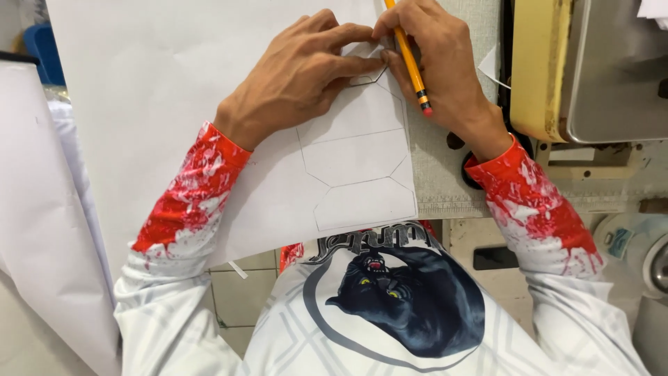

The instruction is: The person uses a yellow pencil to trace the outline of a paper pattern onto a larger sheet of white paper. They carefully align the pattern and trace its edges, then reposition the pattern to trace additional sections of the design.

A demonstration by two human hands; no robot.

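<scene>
A large white paper sheet [174, 83] lies on the table with several pencilled hexagon outlines [355, 157] along its right edge. My left hand [306, 69] presses a small white template [367, 59] flat on the sheet with its fingertips. My right hand [438, 63] grips a yellow pencil [410, 59] with a red eraser end, its tip hidden at the template's upper edge. Both sleeves are white with red splashes.
A grey cutting mat [445, 174] shows right of the paper. A yellow and metal machine [591, 69] stands at the right. More white sheets [35, 209] hang at the left. Tiled floor [243, 292] shows below the table edge.
</scene>
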